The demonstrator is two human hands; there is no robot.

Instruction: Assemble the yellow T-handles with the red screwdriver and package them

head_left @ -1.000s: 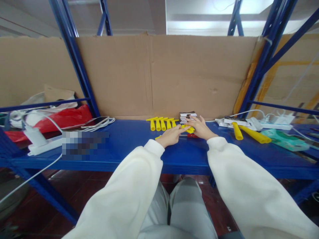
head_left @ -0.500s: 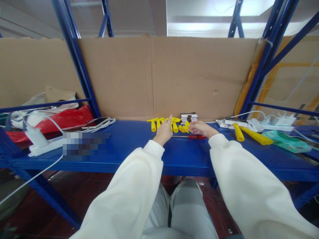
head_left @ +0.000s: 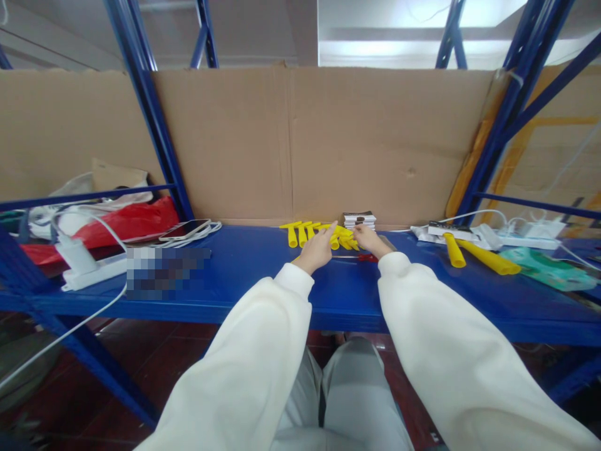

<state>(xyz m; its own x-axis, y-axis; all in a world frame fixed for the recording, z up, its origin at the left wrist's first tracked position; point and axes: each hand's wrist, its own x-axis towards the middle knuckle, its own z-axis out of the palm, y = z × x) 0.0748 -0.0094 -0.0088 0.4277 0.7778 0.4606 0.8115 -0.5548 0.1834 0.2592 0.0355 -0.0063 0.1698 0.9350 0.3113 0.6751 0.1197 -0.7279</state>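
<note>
My left hand (head_left: 318, 250) reaches over a row of yellow T-shaped pieces (head_left: 292, 235), its index finger stretched out and its other fingers partly hidden. My right hand (head_left: 367, 239) is just to the right, fingers curled together beside a cluster of small yellow pieces (head_left: 348, 242). Whatever lies between those fingertips is too small to make out. Beneath the right hand lies a screwdriver, its red handle (head_left: 367, 257) partly covered by the wrist and its thin shaft pointing left. Behind the right hand is a stack of small black-and-white packets (head_left: 359, 220).
A blue shelf (head_left: 263, 275) carries everything, with a cardboard panel (head_left: 225, 144) behind it. On the right lie yellow tubes (head_left: 491, 258), a green plastic packet (head_left: 547, 269) and white cables. A phone (head_left: 185, 229), a power strip (head_left: 94, 272) and a red bag (head_left: 134, 219) are on the left.
My right hand has moved left, closer to my left hand, and its fingers have curled in. My left hand has shifted slightly right. The view has turned slightly.
</note>
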